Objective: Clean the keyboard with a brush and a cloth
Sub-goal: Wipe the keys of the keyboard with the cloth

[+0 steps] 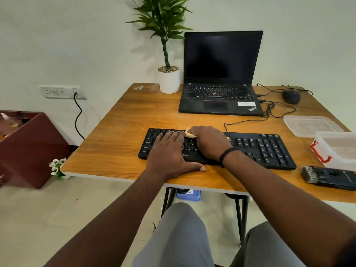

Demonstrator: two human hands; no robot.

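Note:
A black keyboard [269,149] lies across the near part of the wooden table [123,130]. My left hand [169,151] lies flat on the keyboard's left half, fingers straight, thumb on the table's edge side. My right hand [208,141] grips a crumpled yellowish cloth [189,132] and holds it on the keys near the keyboard's top row. A bit of cloth also shows at the hand's right side. A black brush [327,177] with grey bristles lies on the table at the near right.
An open black laptop [221,74] stands behind the keyboard, with a potted plant [168,78] to its left and a mouse [291,96] with cables to its right. A clear plastic lid [310,125] and a clear box [337,149] with a red latch sit at the right.

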